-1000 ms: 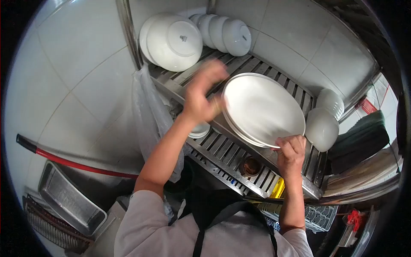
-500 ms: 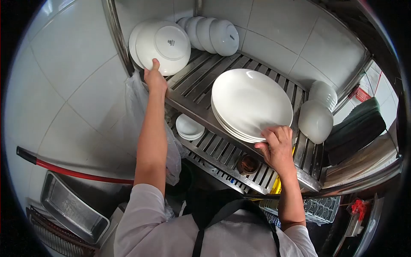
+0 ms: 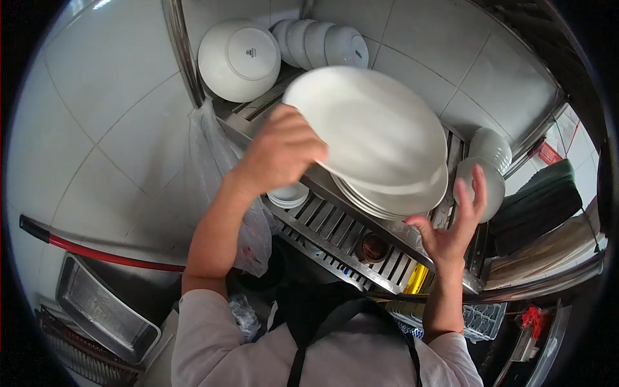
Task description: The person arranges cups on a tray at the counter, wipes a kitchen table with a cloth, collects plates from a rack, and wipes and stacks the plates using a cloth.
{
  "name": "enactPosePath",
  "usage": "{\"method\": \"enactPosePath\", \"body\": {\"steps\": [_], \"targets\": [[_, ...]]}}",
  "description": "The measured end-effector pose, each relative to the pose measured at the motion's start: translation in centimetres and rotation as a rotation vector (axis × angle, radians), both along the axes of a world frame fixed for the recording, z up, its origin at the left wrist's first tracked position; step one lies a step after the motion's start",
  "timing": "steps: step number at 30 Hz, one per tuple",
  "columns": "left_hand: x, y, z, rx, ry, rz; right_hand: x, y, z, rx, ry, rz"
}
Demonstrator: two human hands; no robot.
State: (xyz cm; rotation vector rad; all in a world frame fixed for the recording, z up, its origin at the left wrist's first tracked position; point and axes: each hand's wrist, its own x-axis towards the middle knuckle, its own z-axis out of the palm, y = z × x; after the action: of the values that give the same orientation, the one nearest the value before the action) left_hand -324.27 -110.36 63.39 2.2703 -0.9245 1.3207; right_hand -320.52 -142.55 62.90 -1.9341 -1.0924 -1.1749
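The left hand's (image 3: 284, 151) fingers grip a plate (image 3: 367, 126) above stacked plates (image 3: 387, 205). The right hand's (image 3: 454, 235) fingers spread wide.

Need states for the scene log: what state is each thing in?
Plate stack: face up
Held plate: tilted, over the stack
Left hand: closed on held plate's rim
Right hand: open, fingers spread
Stamped dish: on edge, underside out
Back bowls: on edge, in a row
Small dishes: stacked
Towel: hanging
Metal pan: tilted
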Motion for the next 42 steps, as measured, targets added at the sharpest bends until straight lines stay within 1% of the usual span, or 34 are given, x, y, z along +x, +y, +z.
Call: {"method": "enactPosePath", "body": {"steps": [1,2,3,4,6,7,9,10,11,12,13,14,16,19,22,25,28,32,34,35,37,38,39,40,41,42], "targets": [[-0.2,-1.4,0.0,0.067,0.03,-0.027,-0.2,0.0,0.3,-0.09,-0.039,-0.013],[-0.3,-2.5,-0.1,0.135,0.059,-0.055,-0.6,-0.2,0.3,-0.271,-0.021,-0.044],[-0.2,-3.1,-0.4,0.133,0.087,-0.071,-0.8,-0.4,0.3,-0.451,-0.005,-0.076],[0.1,-3.5,-1.0,0.133,0.115,-0.088,-0.1,-0.2,-0.4,-0.426,-0.021,0.089],[0.6,-4.1,-2.1,0.132,0.176,-0.091,0.3,-0.7,-1.9,-0.37,0.042,0.07],[0.9,-4.2,-2.1,0.131,0.161,-0.101,0.4,-0.9,-2.3,-0.341,0.078,0.061],[1.4,-4.2,-1.8,0.126,0.143,-0.117,0.6,-0.7,-2.4,-0.297,0.062,0.057],[1.3,-3.5,-1.2,0.048,0.182,-0.104,0.7,-0.5,-2.5,-0.276,0.055,0.061],[1.8,-2.1,-0.9,-0.097,0.094,-0.104,0.7,-0.5,-2.5,-0.287,0.06,0.062],[3.4,0.0,-2.0,-0.283,0.007,-0.054,0.7,-0.6,-2.5,-0.296,0.063,0.063],[5.0,1.0,-4.0,-0.746,-0.11,0.091,0.7,-0.6,-2.5,-0.303,0.066,0.058],[7.5,3.8,-5.4,-1.104,-0.197,0.353,0.7,-0.7,-2.3,-0.31,0.073,0.05],[10.7,10.3,-6.8,-1.532,-0.262,0.636,0.5,-0.7,-1.5,-0.38,0.114,0.038],[12.2,14.3,-6.8,-1.813,-0.162,0.326,0.7,-0.9,-1.0,-0.452,0.169,0.039],[12.5,17.5,-7.9,-1.844,-0.071,-0.047,1.3,-0.8,-1.5,-0.444,0.177,0.035],[11.5,18.1,-8.0,-1.733,0.044,-0.337,1.6,-0.8,-2.3,-0.43,0.172,0.02],[11.2,16.1,-7.5,-1.614,-0.098,-0.283,1.6,-0.8,-2.5,-0.432,0.185,0.018],[7.4,11.5,-6.0,-1.316,-0.04,-0.009,1.7,-1.0,-2.6,-0.446,0.221,0.034],[4.2,8.3,-3.9,-1.05,0.128,0.154,2.1,-1.5,-2.8,-0.45,0.245,0.072],[2.7,6.6,-2.6,-0.914,0.21,0.229,2.2,-1.4,-2.7,-0.249,0.288,0.109],[0.9,3.9,0.2,-0.378,0.045,0.21,2.4,-1.1,-2.6,0.16,0.368,0.182],[0.6,2.6,1.2,-0.232,0.011,0.138,2.7,-1.8,-2.4,0.171,0.344,0.14],[0.5,1.3,1.8,-0.083,-0.021,0.064,2.5,-1.9,-1.9,0.095,0.248,0.109],[0.5,-0.2,2.1,-0.018,-0.047,0.008,2.0,-1.8,-0.9,0.023,0.152,0.076],[0.5,-1.3,2.0,0.021,-0.01,-0.019,1.4,-1.6,0.0,-0.047,0.055,0.042],[0.5,-2.2,1.8,0.062,0.026,-0.046,0.4,-0.4,0.5,-0.009,0.068,0.086]]}}
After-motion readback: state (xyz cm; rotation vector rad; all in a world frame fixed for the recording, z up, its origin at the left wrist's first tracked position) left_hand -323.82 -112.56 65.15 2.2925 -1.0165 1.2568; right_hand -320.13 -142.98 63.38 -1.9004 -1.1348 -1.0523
